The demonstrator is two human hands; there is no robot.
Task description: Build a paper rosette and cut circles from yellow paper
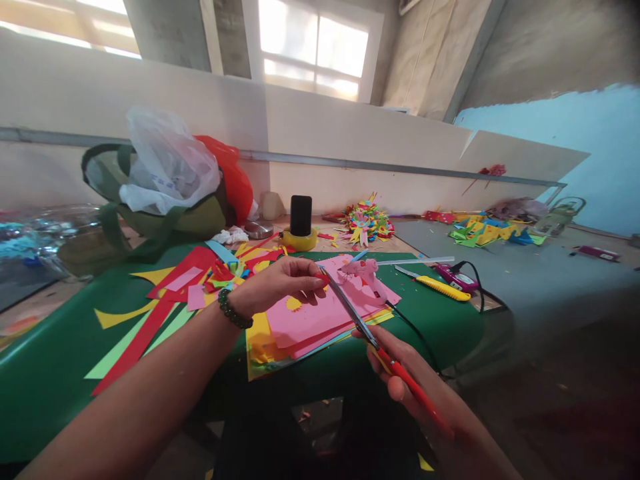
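A small red paper piece (323, 277) is pinched between the fingertips of my left hand (295, 280), which wears a dark bead bracelet. My right hand (395, 367) is closed around the red handles of a pair of scissors (350, 308). The blades point up and left, and their tips meet the red piece. Beneath both hands lies a stack of pink paper sheets (295, 337) with yellow and red scraps on it. A pink glue gun (369, 273) rests just beyond the blades, its black cord trailing right.
Right of the glue gun are a yellow utility knife (443, 288) and a purple device (456, 277). Coloured paper strips (165, 293) spread over the green mat (60, 360) at left. A phone (301, 215), a paper-flower cluster (369, 223) and a bulky bag (200, 223) stand behind.
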